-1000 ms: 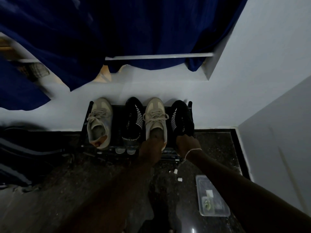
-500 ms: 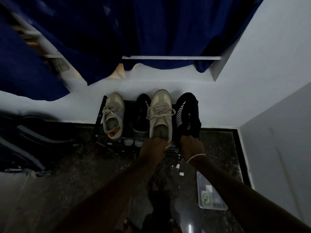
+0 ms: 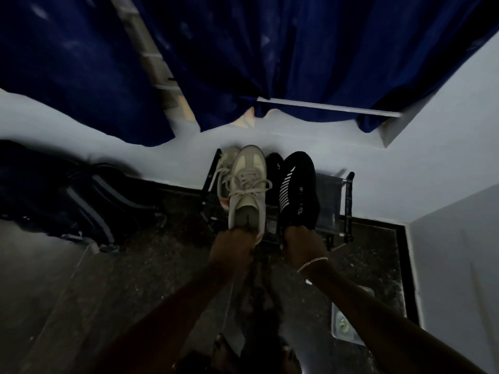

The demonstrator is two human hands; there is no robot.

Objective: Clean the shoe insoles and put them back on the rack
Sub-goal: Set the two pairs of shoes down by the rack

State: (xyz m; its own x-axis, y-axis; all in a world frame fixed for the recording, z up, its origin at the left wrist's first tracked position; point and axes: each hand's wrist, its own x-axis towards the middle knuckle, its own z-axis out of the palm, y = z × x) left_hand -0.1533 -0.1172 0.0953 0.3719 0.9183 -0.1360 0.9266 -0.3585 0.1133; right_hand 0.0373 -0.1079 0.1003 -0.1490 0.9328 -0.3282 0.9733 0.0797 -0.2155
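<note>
A low black shoe rack (image 3: 348, 201) stands against the white wall. My left hand (image 3: 233, 248) grips the heel of a beige laced sneaker (image 3: 247, 184) and holds it lifted above the rack. My right hand (image 3: 303, 242) grips the heel of a black shoe with white stripes (image 3: 297, 188), also raised. Behind them, a second beige sneaker (image 3: 224, 168) and a second black shoe (image 3: 272, 164) stay on the rack, mostly hidden. The insoles are not visible.
Dark blue curtains (image 3: 243, 55) hang above the rack. A dark bag (image 3: 70, 190) lies on the floor at the left. A clear plastic container (image 3: 348, 325) sits on the dark speckled floor under my right forearm. A wall corner closes the right side.
Both hands have lifted the beige sneaker and the striped black shoe up off the rack and toward the left. The right part of the rack now shows bare.
</note>
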